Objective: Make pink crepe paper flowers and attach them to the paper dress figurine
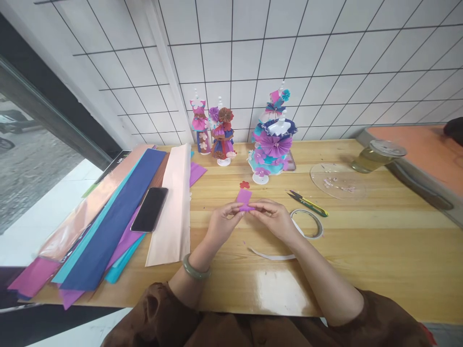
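Left hand (223,224) and right hand (278,221) angled inward from near side, almost meeting over mid surface (365,260). Fingers (234,208) of both pinched narrow on near end of purple paper (244,196); far end free, just near of red flower (244,184). Tape roll (320,228) right of right hand.

The lower edge of the purple paper (244,195) is partly covered by the grip of the left hand (223,222) and right hand (274,217). The white strip (275,257) disappears behind the right forearm (321,277). Bits (337,183) on the clear plate (317,176) are too small to identify. A black object (455,131) and a vehicle (12,126) are cut off at the right and left edges respectively.
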`<state>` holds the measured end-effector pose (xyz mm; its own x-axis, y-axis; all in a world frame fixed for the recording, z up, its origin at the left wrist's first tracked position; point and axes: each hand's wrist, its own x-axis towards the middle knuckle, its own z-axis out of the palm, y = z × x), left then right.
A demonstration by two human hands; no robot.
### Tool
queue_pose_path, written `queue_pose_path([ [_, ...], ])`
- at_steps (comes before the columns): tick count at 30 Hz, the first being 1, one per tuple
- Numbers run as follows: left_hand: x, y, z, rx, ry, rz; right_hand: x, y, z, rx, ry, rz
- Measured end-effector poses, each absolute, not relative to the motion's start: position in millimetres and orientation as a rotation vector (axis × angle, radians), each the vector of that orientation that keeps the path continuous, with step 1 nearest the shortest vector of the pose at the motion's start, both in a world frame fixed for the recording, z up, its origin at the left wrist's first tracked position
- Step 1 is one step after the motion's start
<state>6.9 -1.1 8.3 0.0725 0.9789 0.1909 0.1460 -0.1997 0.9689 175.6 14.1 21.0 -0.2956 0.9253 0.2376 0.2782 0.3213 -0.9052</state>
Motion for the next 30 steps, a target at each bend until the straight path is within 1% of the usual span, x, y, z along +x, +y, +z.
queue_pose_path([
  [9,4.8,-3.1,15.3,1.692,1.251,1.184,177.0,15.2,21.6,-1.05,-1.847,0.888],
  [17,4.5,-3.1,14.6,1.705,1.278,1.184,175.8,14.1,20.9,-1.117,-1.829,0.918],
  [21,5.8,-3.1,13.8,1.621,1.238,1.175,175.4,13.1,24.4,-1.103,-1.834,0.963],
  [26,7.2,-0.6,9.1,1.36,1.105,1.189,174.7,12.5,27.8,-1.113,-1.805,1.0],
  [30,6.2,0.7,7.0,1.292,1.093,1.186,173.8,13.0,25.4,-1.142,-1.738,1.086],
])
